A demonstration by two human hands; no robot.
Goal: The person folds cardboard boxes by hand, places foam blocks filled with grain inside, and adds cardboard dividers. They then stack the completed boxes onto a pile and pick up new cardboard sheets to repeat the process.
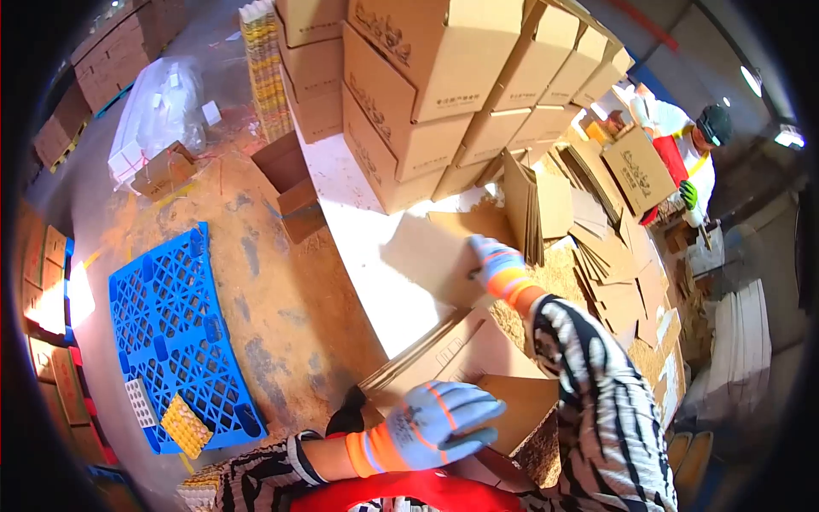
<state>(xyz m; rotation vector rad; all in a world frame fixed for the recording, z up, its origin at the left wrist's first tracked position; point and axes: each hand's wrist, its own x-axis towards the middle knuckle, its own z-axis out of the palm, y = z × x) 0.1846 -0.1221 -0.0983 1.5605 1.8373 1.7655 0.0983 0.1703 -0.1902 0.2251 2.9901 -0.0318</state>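
My right hand (499, 266), in a grey glove with an orange and yellow cuff, grips the edge of a plain brown cardboard sheet (426, 254). The sheet is slightly blurred and hangs over the white tabletop (363, 243). Lower down, my left hand (444, 422), gloved alike, has its fingers stretched out and holds nothing. It overlaps an open cardboard carton (516, 405) close to my body. Flattened printed cartons (452, 346) lie between my two hands.
Printed closed boxes (444, 77) are stacked along the table's far side. Folded cardboard (623, 282) and shredded filler lie to the right. Beyond them a co-worker (695, 158) handles another box (638, 171). A blue pallet (183, 333) sits on the floor at left.
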